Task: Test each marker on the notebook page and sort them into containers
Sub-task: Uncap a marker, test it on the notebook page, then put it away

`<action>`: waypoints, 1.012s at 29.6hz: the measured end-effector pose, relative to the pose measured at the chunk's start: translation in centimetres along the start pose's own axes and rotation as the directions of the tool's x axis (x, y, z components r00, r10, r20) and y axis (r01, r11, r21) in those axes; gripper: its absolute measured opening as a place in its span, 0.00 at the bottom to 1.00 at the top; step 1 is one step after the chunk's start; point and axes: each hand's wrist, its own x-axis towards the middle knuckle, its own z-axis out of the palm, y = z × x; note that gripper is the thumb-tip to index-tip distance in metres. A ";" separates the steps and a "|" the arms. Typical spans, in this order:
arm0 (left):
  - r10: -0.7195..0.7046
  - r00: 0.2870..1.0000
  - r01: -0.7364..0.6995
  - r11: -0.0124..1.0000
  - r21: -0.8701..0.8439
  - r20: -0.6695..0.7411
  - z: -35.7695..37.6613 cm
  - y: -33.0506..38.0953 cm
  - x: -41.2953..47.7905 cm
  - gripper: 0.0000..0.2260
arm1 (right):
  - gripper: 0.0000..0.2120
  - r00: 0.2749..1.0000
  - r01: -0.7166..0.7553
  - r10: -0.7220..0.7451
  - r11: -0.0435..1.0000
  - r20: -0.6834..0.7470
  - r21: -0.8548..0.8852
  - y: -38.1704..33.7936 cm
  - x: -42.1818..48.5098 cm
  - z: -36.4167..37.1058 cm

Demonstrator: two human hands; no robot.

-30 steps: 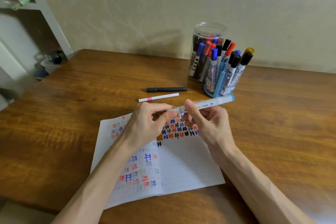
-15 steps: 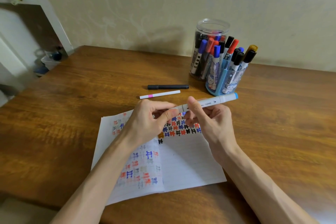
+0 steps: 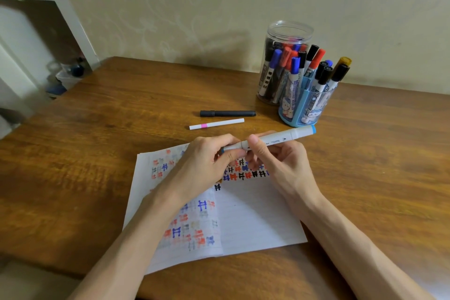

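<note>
fingers (image 3: 256,148) of both hands curl round one white marker (image 3: 280,138) with a light blue end cap; the left hand (image 3: 207,161) grips the marker's near-left end, knuckles up and wrist bent inward, its thumb lying along the underside; the right hand (image 3: 282,168) pinches the barrel just beside it, thumb on top and the other fingers folded beneath; the two hands are almost touching; the marker lies nearly level, its far end rising a little toward the right, held above the top edge of the open notebook (image 3: 255,214); both forearms reach in from the lower corners and cross over the pages, which carry rows of red, blue and black test marks; on the wooden counter (image 3: 109,143) beyond the hands lie a black marker (image 3: 227,113) and, just nearer, a white pen with a pink band (image 3: 216,124), side by side but apart; at the far right a clear jar (image 3: 288,31) and a blue holder (image 3: 308,107) in front of it stand touching, both full of upright markers.
</note>
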 end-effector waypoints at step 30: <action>-0.027 0.866 -0.016 0.997 -0.082 -0.500 -5.1 -3.9 -1.3 0.07 | 0.15 0.814 -0.089 0.227 0.958 -0.535 0.271 0.3 1.6 -5.1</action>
